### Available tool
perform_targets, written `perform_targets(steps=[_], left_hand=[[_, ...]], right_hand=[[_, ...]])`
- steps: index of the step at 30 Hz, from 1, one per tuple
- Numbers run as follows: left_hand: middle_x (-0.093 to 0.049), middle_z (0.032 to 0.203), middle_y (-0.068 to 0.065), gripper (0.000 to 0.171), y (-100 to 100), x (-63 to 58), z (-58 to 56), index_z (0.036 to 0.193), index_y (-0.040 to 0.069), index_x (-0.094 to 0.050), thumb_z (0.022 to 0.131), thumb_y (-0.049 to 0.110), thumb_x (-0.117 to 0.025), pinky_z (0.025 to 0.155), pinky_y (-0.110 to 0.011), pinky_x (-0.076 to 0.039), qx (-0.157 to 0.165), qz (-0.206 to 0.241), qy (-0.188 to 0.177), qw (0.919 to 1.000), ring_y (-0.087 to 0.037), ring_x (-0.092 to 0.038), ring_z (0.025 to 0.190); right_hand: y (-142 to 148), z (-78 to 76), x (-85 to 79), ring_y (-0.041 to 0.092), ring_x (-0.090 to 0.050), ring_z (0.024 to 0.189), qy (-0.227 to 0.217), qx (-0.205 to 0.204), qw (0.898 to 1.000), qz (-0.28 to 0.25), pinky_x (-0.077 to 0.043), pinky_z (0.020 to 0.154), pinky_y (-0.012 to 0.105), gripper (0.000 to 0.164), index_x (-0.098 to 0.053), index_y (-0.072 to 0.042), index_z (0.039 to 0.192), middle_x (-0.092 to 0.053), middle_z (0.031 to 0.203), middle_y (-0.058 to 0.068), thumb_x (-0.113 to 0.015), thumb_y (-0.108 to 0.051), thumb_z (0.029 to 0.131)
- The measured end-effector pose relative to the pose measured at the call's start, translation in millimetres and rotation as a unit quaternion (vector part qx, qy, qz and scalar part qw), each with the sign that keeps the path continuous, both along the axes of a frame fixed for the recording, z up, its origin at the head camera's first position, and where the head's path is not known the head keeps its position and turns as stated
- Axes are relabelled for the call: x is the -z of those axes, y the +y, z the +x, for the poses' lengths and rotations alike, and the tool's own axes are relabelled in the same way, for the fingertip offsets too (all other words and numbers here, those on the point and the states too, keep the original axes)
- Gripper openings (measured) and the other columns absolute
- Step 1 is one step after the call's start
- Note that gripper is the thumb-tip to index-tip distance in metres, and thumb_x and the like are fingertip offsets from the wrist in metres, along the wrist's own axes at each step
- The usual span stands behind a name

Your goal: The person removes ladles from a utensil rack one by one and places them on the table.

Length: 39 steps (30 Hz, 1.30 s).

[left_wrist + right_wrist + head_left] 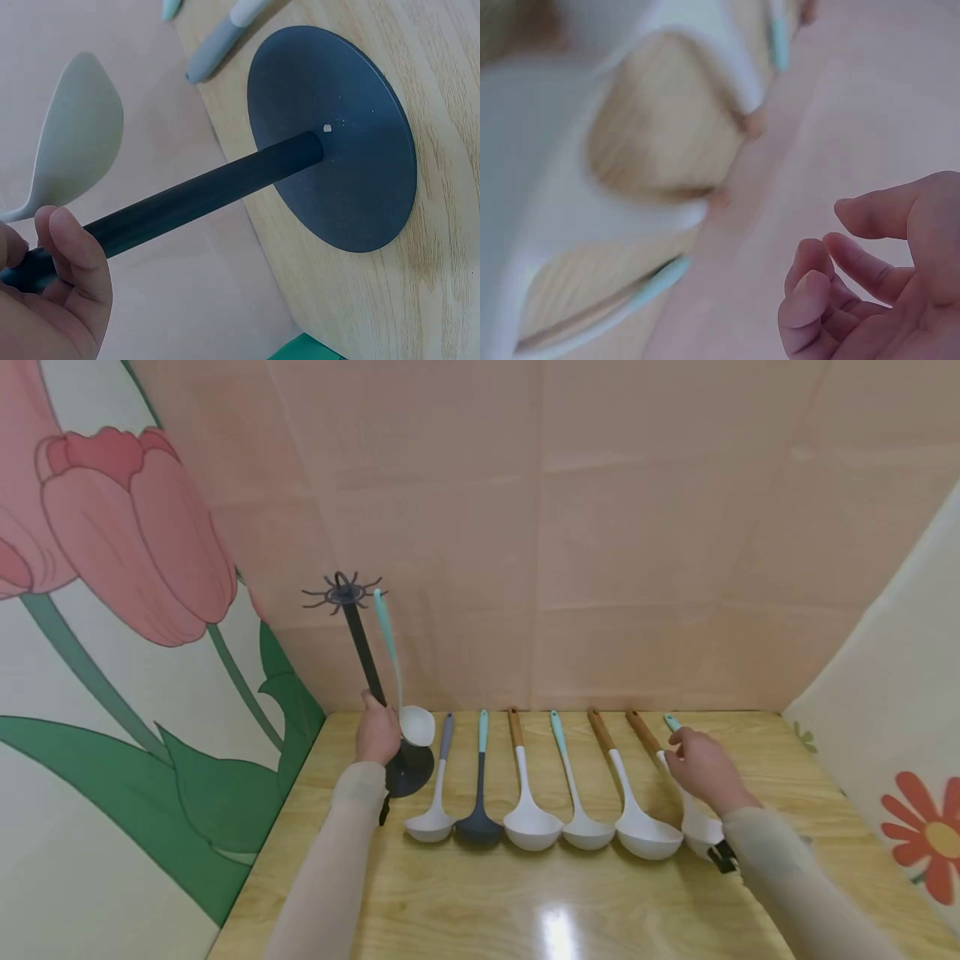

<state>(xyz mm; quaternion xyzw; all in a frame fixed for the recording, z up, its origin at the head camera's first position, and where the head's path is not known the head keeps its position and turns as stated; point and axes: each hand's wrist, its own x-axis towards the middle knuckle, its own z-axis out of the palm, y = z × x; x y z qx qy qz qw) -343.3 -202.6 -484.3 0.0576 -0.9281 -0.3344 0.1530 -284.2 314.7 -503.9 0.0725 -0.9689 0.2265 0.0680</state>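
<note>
My left hand [377,732] grips the post of a black utensil stand [363,647], fingers wrapped round it. From the stand's top ring of hooks [343,592] hangs a white ladle with a mint handle [417,727]. The stand's round base [337,187] rests on the table. At the right end of a row of ladles, my right hand [703,766] is over a wood-handled white ladle [643,732] and a mint-handled one [672,722], mostly hidden by the hand. Its fingers [807,300] are loosely bent, with nothing between them in the right wrist view.
Between the hands lie a purple-handled ladle [431,824], a dark ladle [480,827], a wide wood-handled ladle [532,831], a mint-handled one [588,832] and another wood-handled one [648,837]. Their handles point to the pink back wall [540,527]. Patterned panels [127,693] flank the wooden table [465,910].
</note>
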Motion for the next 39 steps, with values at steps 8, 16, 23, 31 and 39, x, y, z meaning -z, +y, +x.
perform_targets(steps=[8,16,23,31,39], left_hand=[[-0.066,0.093,-0.029,0.057,0,2.6,-1.3,0.149,-0.011,-0.013,0.107,0.018,-0.039,0.073,-0.054,-0.051,-0.003,-0.006,0.006,1.0000,-0.044,-0.067,0.086],[-0.066,0.092,-0.029,0.058,0,5.3,-2.1,0.149,-0.011,-0.013,0.106,0.018,-0.039,0.072,-0.054,-0.051,-0.007,-0.004,0.006,0.9999,-0.044,-0.067,0.085],[-0.067,0.092,-0.027,0.059,-1,4.8,-2.2,0.149,-0.011,-0.010,0.107,0.018,-0.038,0.067,-0.052,-0.050,0.000,-0.002,-0.003,1.0000,-0.041,-0.067,0.080],[-0.067,0.093,-0.028,0.058,-1,1.1,-0.5,0.150,-0.009,-0.011,0.107,0.020,-0.038,0.069,-0.054,-0.050,-0.010,-0.007,-0.005,0.9999,-0.043,-0.067,0.082],[-0.066,0.095,-0.030,0.058,0,1.1,0.5,0.149,-0.010,-0.012,0.106,0.018,-0.038,0.070,-0.055,-0.050,-0.011,-0.003,-0.004,0.9999,-0.044,-0.066,0.084]], right_hand=[[-59,-12.2,-13.6,0.037,-0.065,0.085,0.021,-0.034,0.999,-0.034,-0.052,0.072,0.051,0.030,-0.057,0.013,0.115,-0.066,0.096,0.025,-0.056,-0.010,0.095],[-118,-22.7,-17.5,0.037,-0.065,0.094,0.006,-0.058,0.995,-0.078,-0.053,0.080,0.051,0.028,-0.058,0.008,0.117,-0.067,0.101,0.023,-0.059,-0.010,0.096],[-167,-28.3,-19.5,0.037,-0.065,0.096,-0.012,-0.075,0.991,-0.110,-0.050,0.086,0.051,0.028,-0.060,0.005,0.118,-0.068,0.103,0.020,-0.061,-0.012,0.096],[-225,-34.6,-23.6,0.030,-0.065,0.098,-0.056,-0.104,0.981,-0.155,-0.054,0.079,0.041,0.034,-0.059,0.002,0.126,-0.067,0.112,0.017,-0.063,-0.014,0.096],[-268,-39.3,-32.0,0.026,-0.068,0.102,-0.107,-0.140,0.960,-0.216,-0.057,0.078,0.036,0.046,-0.053,-0.005,0.139,-0.064,0.127,0.014,-0.066,-0.020,0.097]])
